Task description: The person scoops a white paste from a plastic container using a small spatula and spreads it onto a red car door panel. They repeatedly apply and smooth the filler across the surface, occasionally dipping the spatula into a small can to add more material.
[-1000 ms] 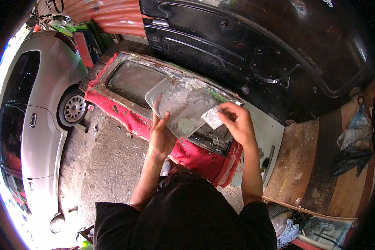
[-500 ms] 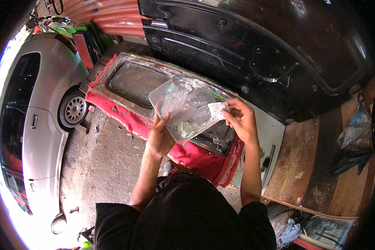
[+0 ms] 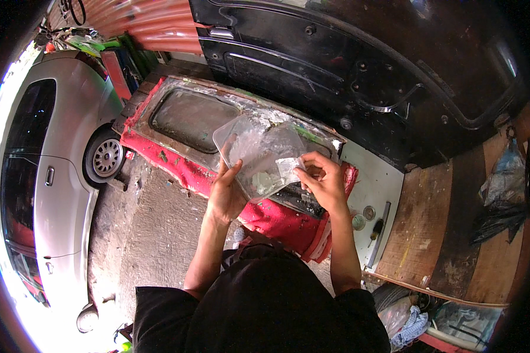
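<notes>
Likely mixing or scooping pale paste (image 3: 264,180). Gripping a clear plastic tray (image 3: 254,150) in left hand (image 3: 226,194), over a dirty panel (image 3: 277,115); pinching a smeared scraper (image 3: 287,169) in right hand (image 3: 325,185), touching or just above the tray. Next, probably needing a steady tray and gentle scrape.

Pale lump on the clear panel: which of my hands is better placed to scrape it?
Likely your right hand: it pinches a white-smeared card near the pale lump. Your left hand is taken up holding the clear panel by its left edge.
</notes>
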The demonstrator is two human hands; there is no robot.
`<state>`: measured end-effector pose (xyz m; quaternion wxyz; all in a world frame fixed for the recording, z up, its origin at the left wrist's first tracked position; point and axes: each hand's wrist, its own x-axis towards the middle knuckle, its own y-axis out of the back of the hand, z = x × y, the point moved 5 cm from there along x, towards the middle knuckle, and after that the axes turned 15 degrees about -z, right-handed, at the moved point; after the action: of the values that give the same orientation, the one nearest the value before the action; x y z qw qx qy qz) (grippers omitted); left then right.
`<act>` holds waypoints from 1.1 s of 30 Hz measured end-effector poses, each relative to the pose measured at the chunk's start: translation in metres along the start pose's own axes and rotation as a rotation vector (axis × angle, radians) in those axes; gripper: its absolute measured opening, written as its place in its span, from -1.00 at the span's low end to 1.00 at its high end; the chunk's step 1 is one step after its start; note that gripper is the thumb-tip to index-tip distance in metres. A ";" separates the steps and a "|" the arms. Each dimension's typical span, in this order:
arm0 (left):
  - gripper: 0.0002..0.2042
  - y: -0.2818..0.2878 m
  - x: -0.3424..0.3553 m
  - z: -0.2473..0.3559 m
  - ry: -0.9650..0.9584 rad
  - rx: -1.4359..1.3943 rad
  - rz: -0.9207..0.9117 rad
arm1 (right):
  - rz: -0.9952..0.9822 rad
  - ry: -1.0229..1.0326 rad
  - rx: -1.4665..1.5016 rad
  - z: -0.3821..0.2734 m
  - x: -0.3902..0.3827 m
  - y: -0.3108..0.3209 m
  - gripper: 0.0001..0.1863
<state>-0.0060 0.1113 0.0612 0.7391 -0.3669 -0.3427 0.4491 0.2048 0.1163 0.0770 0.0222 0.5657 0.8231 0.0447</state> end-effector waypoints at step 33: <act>-0.46 -0.008 0.002 -0.037 -0.144 0.319 0.006 | 0.303 -0.076 0.562 0.054 0.002 -0.060 -0.78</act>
<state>0.0286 0.1018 0.0505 0.7600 -0.2131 -0.3181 0.5251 0.1528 0.0993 0.0177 -0.1113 0.6669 0.7083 -0.2029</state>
